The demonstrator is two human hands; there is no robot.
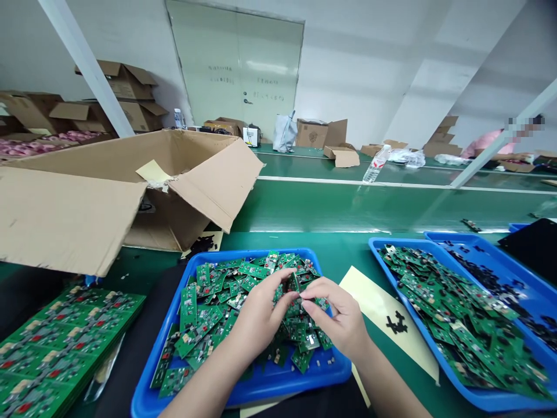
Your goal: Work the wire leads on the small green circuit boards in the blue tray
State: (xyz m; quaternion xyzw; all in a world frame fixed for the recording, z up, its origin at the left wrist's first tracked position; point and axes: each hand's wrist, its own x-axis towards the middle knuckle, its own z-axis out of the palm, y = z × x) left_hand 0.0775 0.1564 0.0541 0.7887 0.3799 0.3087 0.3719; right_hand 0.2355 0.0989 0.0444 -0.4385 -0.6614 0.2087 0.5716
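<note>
My left hand (267, 302) pinches a small green circuit board (292, 282) between thumb and fingers, over the middle of a blue tray (143, 377). At the board's right edge my right hand (337, 310) closes thumb and forefinger; whatever is between those fingertips is too small to make out. Beneath both hands, the tray holds a heap of loose green circuit boards (200, 334). Several small black parts (395, 323) lie on a cream sheet of paper (374, 296) to the right of my right hand.
A second blue tray (378, 247) of circuit boards stands right, beside another tray (435, 235) of black parts. Stacked board panels (65, 331) lie left. An open cardboard box (191, 168) stands behind them. A water bottle (376, 164) leans farther back; a person (491, 142) is far right.
</note>
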